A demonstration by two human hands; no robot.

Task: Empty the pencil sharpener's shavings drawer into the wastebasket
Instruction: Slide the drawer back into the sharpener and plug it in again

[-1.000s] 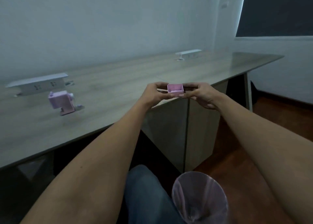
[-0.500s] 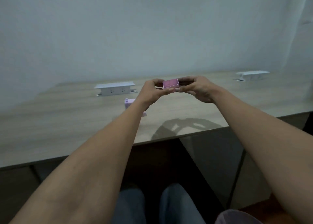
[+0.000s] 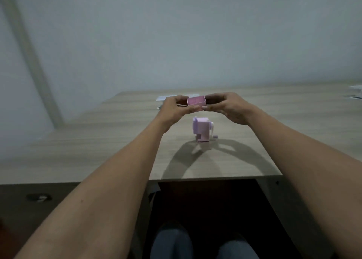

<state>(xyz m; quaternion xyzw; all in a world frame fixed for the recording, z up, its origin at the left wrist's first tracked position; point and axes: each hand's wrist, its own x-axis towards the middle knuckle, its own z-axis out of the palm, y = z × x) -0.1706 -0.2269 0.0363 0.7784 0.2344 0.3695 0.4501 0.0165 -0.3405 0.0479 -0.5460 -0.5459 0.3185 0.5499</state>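
The small pink shavings drawer (image 3: 196, 101) is held level in the air between both hands, open side up. My left hand (image 3: 176, 109) pinches its left end and my right hand (image 3: 227, 106) pinches its right end. Below them the lilac pencil sharpener (image 3: 201, 129) stands upright on the wooden desk (image 3: 98, 145), its crank on the right side. The drawer hangs above and slightly behind the sharpener. The wastebasket is out of view.
A white power socket box (image 3: 163, 98) lies on the desk behind my left hand, and another (image 3: 356, 89) shows at the far right edge. The desk's front edge runs across the middle; my knees sit in the dark gap beneath it.
My view has swung left from the wastebasket back to the desk. Both hands carried the drawer along and now hold it over the sharpener, which sits centred in front of me.
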